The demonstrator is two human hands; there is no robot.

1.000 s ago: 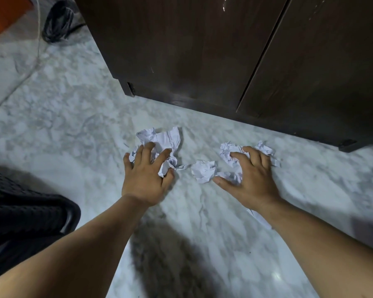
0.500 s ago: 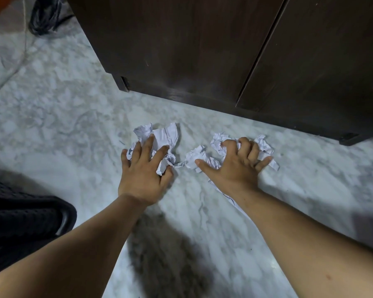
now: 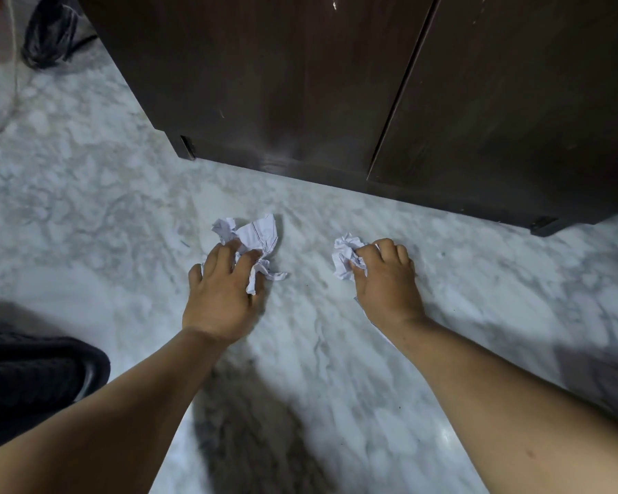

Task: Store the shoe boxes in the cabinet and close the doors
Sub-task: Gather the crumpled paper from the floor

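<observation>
Both hands press down on crumpled white paper on a grey-veined marble floor [image 3: 86, 194], close in front of a dark wooden cabinet [image 3: 300, 83] whose two doors are closed, their seam running down right of centre. The left hand [image 3: 222, 290] lies with its fingers spread over a larger wad of paper [image 3: 254, 233], while the right hand [image 3: 386, 279] is curled around a smaller wad [image 3: 345, 254] that sticks out on its left. A black bag [image 3: 50, 37] lies on the floor far left, and a black woven object [image 3: 25, 379] sits near left.
</observation>
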